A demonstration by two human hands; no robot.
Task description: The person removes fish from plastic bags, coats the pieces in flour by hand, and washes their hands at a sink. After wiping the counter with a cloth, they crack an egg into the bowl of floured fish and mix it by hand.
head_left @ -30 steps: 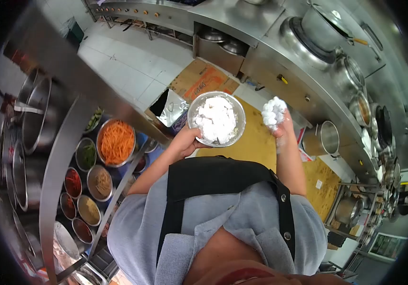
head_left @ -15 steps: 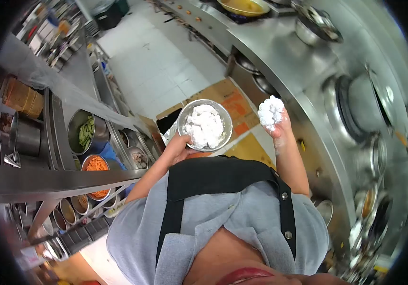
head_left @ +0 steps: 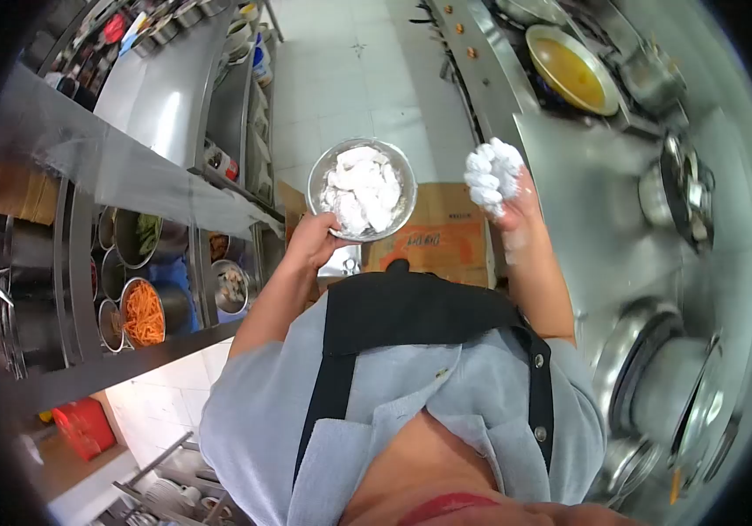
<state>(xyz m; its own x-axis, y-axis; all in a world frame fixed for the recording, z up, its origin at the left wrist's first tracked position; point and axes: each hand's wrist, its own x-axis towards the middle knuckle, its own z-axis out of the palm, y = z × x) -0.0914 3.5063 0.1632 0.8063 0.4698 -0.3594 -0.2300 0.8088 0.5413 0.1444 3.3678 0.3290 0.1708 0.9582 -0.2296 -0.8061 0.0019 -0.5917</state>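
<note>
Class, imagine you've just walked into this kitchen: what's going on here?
A person in a black apron holds a metal bowl by its rim in the left hand. The bowl is filled with white-coated pieces. The right hand is raised apart from the bowl, its fingers thickly caked in white; whether it holds anything is unclear. Ahead, on the right, a pan contains yellow liquid.

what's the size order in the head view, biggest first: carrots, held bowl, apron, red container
1. apron
2. held bowl
3. carrots and red container: they look too alike in size to rank
</note>
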